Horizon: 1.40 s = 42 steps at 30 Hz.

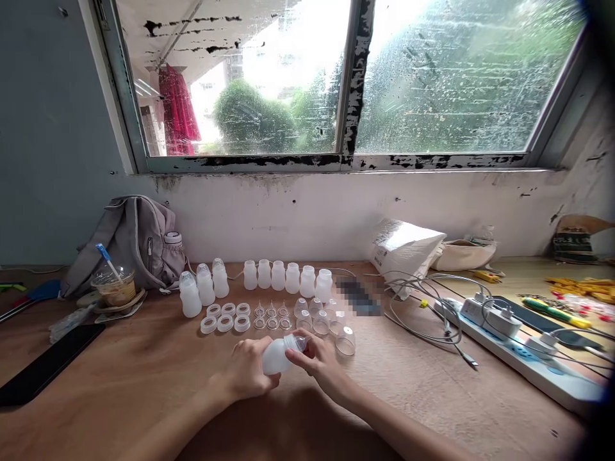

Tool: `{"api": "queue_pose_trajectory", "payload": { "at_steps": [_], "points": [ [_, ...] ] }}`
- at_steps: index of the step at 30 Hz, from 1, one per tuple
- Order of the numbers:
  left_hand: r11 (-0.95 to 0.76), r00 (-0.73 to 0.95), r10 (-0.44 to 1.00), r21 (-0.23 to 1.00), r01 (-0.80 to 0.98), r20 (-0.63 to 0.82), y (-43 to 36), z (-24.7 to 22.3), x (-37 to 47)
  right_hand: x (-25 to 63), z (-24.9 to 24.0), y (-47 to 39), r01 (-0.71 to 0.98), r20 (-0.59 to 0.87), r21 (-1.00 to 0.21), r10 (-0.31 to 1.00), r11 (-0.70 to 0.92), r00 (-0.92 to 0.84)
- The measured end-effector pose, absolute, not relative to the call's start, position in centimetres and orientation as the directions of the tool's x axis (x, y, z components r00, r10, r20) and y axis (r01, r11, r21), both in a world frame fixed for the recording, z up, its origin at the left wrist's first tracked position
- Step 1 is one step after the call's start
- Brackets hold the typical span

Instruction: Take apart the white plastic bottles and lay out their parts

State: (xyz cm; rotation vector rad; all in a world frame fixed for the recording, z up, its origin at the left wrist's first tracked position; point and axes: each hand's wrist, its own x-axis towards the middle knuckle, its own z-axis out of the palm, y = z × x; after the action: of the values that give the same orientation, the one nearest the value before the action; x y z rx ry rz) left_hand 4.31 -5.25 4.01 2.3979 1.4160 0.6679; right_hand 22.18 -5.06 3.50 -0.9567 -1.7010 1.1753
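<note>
Lower centre of frame, the left hand point(250, 369) grips a tilted bottle point(275, 356), seemingly steadying it while the right hand point(319, 358) pinches its clear top point(300, 342) (seated or not, unclear).

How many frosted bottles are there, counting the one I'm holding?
10: three capped bottles at left, six bottles in the centre row, one bottle between your left hand and right hand. None looks hidden.

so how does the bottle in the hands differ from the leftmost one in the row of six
The held bottle tilts between the left hand and right hand; the leftmost bottle stands upright on the table. The held bottle has a clear piece at one end; the leftmost bottle shows none. Both have frosted white bodies.
</note>
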Motion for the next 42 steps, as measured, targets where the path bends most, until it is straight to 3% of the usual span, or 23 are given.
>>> {"api": "queue_pose_trajectory", "payload": {
  "at_steps": [3, 6, 9, 12, 17, 22, 31, 37, 39, 42],
  "points": [
    [-0.394, 0.463, 0.880, 0.706, 0.588, 0.105, -5.2, 4.4, 4.2, 22.2, 3.9, -5.4, 0.030, 0.225, -0.966, 0.895, 0.255, -0.386],
    [-0.147, 0.593, 0.799, 0.926, 0.348, -0.096, -5.1, 4.7, 3.8, 22.5, 4.7, -5.7, -0.032, 0.219, -0.971, 0.832, 0.237, -0.510],
    [0.112, 0.691, 0.695, 0.979, 0.169, -0.199, -5.0, 4.6, 3.4, 22.9, 5.4, -5.4, -0.090, 0.230, -0.971, 0.756, 0.222, -0.614],
    [0.203, 0.719, 0.671, 0.978, 0.052, -0.178, -4.8, 4.6, 3.2, 23.4, 5.4, -4.7, -0.104, 0.295, -0.953, 0.794, 0.284, -0.532],
    [0.202, 0.722, 0.664, 0.976, 0.078, -0.195, -4.6, 4.6, 3.3, 23.7, 4.9, -3.7, -0.053, 0.331, -0.942, 0.881, 0.333, -0.337],
    [0.224, 0.734, 0.641, 0.970, 0.098, -0.222, -4.4, 4.2, 3.0, 23.8, 4.6, -3.4, -0.012, 0.328, -0.939, 0.884, 0.343, -0.333],
    [0.268, 0.762, 0.595, 0.957, 0.114, -0.257, -3.8, 3.4, 2.4, 24.2, 4.7, -2.8, -0.168, 0.446, -0.895, 0.825, 0.413, -0.349],
    [0.193, 0.647, 0.752, 0.981, -0.037, -0.123, -3.5, 2.9, 3.0, 24.7, 4.7, -2.5, -0.111, 0.488, -0.872, 0.860, 0.476, -0.151],
    [0.094, 0.580, 0.814, 0.994, -0.060, -0.042, -3.4, 2.8, 3.2, 24.8, 4.5, -2.4, -0.070, 0.469, -0.883, 0.874, 0.464, -0.125],
    [-0.136, 0.485, 0.870, 0.989, 0.056, 0.092, -3.1, 2.8, 3.4, 24.8, 4.1, -2.2, 0.017, 0.448, -0.891, 0.884, 0.454, -0.132]
  ]
}}
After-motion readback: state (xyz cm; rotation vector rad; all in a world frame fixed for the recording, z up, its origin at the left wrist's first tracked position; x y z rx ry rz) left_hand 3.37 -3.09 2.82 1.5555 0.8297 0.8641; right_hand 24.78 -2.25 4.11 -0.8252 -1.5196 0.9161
